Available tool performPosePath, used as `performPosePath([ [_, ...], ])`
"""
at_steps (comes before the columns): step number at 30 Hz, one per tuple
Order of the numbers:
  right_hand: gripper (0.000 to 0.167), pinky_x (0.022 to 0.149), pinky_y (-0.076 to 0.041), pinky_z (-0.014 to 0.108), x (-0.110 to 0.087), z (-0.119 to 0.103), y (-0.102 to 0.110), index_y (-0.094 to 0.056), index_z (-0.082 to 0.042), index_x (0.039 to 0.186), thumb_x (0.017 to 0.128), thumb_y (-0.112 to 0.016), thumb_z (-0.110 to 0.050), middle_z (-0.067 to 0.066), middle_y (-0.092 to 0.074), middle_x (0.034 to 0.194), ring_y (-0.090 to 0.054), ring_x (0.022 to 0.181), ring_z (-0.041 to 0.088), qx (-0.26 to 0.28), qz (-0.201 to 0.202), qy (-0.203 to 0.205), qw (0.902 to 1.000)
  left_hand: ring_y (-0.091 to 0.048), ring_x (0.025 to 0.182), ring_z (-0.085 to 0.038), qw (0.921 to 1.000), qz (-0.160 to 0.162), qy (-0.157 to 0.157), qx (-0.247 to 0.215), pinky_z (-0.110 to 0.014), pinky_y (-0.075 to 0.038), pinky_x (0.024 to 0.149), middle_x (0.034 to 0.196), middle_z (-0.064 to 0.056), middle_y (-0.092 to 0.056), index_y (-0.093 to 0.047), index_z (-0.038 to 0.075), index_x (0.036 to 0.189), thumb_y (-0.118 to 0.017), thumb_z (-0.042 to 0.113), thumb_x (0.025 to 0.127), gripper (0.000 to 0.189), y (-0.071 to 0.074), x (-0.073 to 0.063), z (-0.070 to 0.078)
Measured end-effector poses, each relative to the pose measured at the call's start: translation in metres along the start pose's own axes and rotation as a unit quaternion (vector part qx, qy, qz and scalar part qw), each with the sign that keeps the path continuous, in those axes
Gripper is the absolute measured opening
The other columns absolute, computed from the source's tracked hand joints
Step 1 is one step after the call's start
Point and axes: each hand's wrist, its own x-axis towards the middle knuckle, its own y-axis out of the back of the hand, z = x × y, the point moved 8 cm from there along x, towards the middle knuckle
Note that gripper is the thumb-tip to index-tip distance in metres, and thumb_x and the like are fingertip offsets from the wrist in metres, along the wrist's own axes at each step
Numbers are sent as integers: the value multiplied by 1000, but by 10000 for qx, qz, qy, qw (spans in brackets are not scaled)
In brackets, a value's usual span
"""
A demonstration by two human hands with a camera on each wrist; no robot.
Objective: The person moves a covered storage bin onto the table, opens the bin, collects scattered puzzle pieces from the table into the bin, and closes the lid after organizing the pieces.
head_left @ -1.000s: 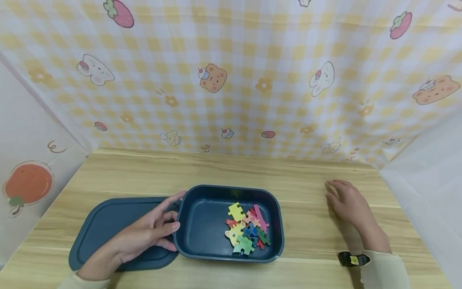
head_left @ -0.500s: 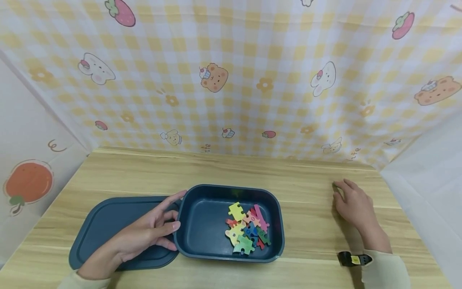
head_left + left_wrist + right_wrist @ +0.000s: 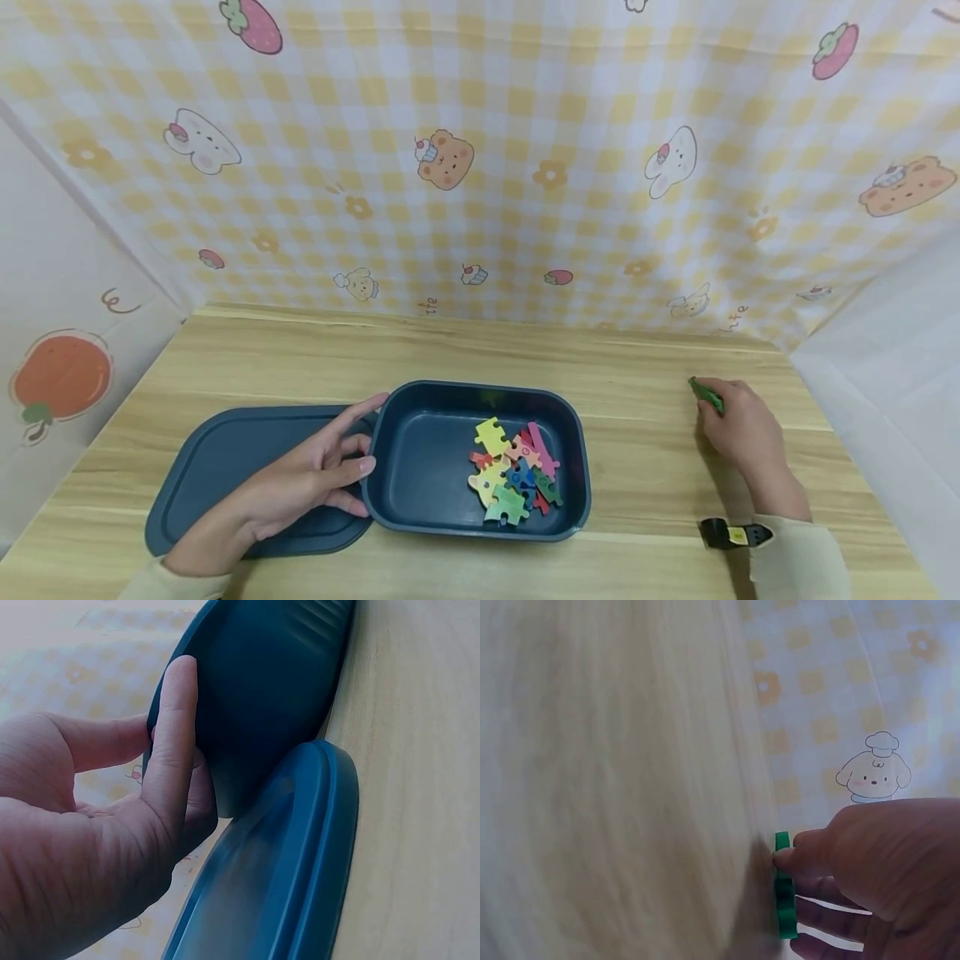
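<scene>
In the head view, a dark blue box (image 3: 420, 467) holds several colourful jigsaw puzzle pieces (image 3: 510, 467) heaped toward its right side. My left hand (image 3: 300, 487) touches the outside of the box's left wall with spread fingers; the left wrist view shows one finger (image 3: 176, 712) lying straight along that wall. Farther right, my right hand (image 3: 742, 425) pinches a green puzzle piece (image 3: 707, 394) between thumb and fingers, low over the table. Its notched edge shows in the right wrist view, where the piece (image 3: 786, 919) stands on edge; the hand covers part of it.
A dark blue lid (image 3: 225, 467) lies flat left of the box, partly beneath the left hand and forearm. The wooden table (image 3: 622, 467) extends between box and right hand. A checked cloth (image 3: 495, 208) hangs along the back edge, and white cloth (image 3: 892, 367) closes the right side.
My right hand has shifted slightly right and turned, and a green puzzle piece now shows in its pinch. The left hand and the box have stayed where they were.
</scene>
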Motion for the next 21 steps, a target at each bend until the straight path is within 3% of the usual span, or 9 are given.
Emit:
performPosePath([
  [7, 34, 65, -56, 61, 0, -3, 1, -71, 3, 126, 92, -67, 0, 39, -68, 114, -70, 89, 50, 13, 273, 86, 9996, -61, 93, -14, 10000, 56, 27, 57, -40, -67, 85, 109, -4, -41, -2, 30, 171, -53, 13, 112, 80, 1, 0, 0],
  [14, 30, 52, -46, 37, 0, -3, 2, -73, 4, 122, 93, -66, 1, 39, -68, 108, -63, 71, 31, 71, 374, 147, 9992, -63, 94, -12, 9999, 49, 110, 39, -40, -67, 86, 111, -4, -44, -3, 32, 171, -53, 13, 112, 80, 0, 0, -1],
  [21, 30, 53, -45, 35, -1, -4, 4, -73, 5, 121, 92, -64, 1, 39, -68, 107, -63, 70, 31, 102, 457, 153, 9988, -65, 95, -13, 10000, 15, 61, -1, -39, -67, 85, 112, -4, -45, -3, 32, 171, -52, 12, 112, 80, 0, 0, 0],
])
